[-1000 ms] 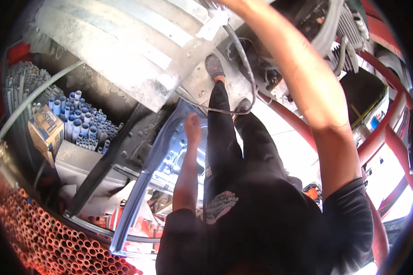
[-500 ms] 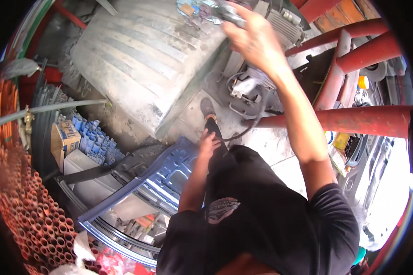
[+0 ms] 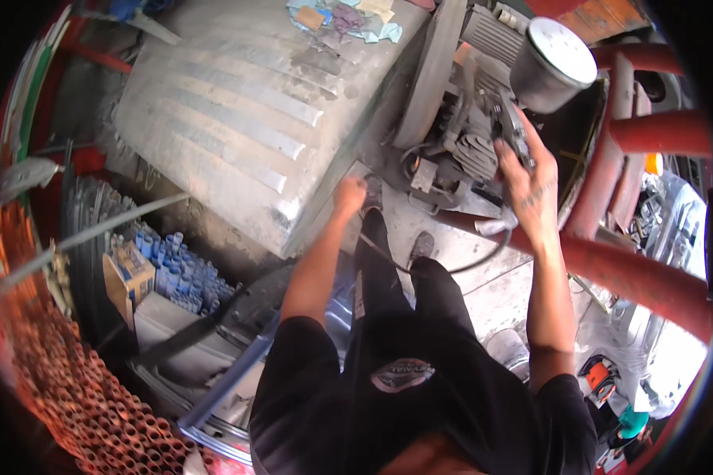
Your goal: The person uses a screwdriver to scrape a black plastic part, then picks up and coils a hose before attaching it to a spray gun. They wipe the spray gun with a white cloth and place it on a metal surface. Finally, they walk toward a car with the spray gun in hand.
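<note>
My right hand (image 3: pixel 531 174) is wrapped round the grip of a spray gun (image 3: pixel 505 127), held up at the right over an air compressor (image 3: pixel 471 158). A round silver metal cup (image 3: pixel 553 67) with a pale lid appears joined to the gun, beyond my fingers. From below my right hand a dark hose (image 3: pixel 483 260) loops down and left past my legs. My left hand (image 3: pixel 348 195) is closed in a loose fist in front of me, beside the near edge of a dusty ribbed metal panel (image 3: pixel 222 119). Nothing shows in that fist, and it appears to touch nothing.
Crumpled rags (image 3: pixel 345 20) lie on the panel's far end. Thick red pipes (image 3: pixel 626 269) cross at the right. At the left are blue tubes (image 3: pixel 174 269), a cardboard box (image 3: pixel 128 273) and stacked orange pipes (image 3: pixel 111 412). A blue car panel (image 3: pixel 230 380) leans beside my left arm.
My right hand has come nearer and to the right with the spray gun, whose cup now shows. My left hand has moved forward from beside my leg and closed from spread fingers.
</note>
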